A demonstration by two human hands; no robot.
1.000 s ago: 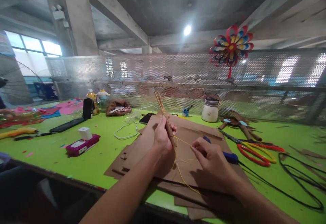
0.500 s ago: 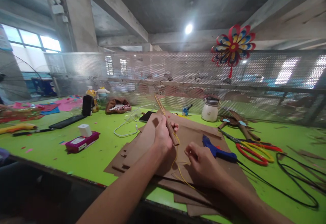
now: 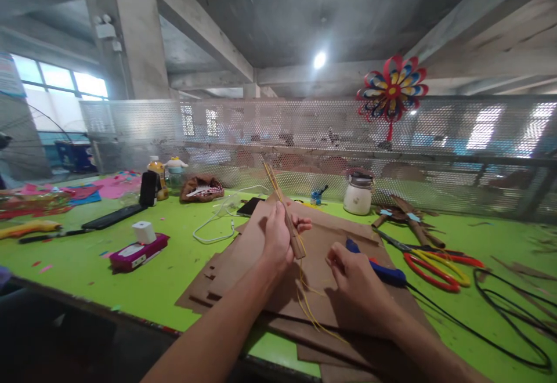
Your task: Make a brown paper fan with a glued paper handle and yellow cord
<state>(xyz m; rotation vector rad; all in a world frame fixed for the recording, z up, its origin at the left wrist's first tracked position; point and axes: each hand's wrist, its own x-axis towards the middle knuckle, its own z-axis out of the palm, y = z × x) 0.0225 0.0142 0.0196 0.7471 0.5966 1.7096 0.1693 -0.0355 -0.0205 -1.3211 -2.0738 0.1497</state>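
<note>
Brown tube, clamped in the left hand, seems mid-winding; right of it the right hand, pinch unclear, should next tension yellow cord.

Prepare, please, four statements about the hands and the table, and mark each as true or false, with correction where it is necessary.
1. The left hand grips a brown tube. True.
2. The right hand holds the blue glue gun. False: it lies on the cardboard, beside that hand.
3. A white plug sits on the purple power strip. True.
4. The scissors have green handles. False: these are red and yellow.
</note>
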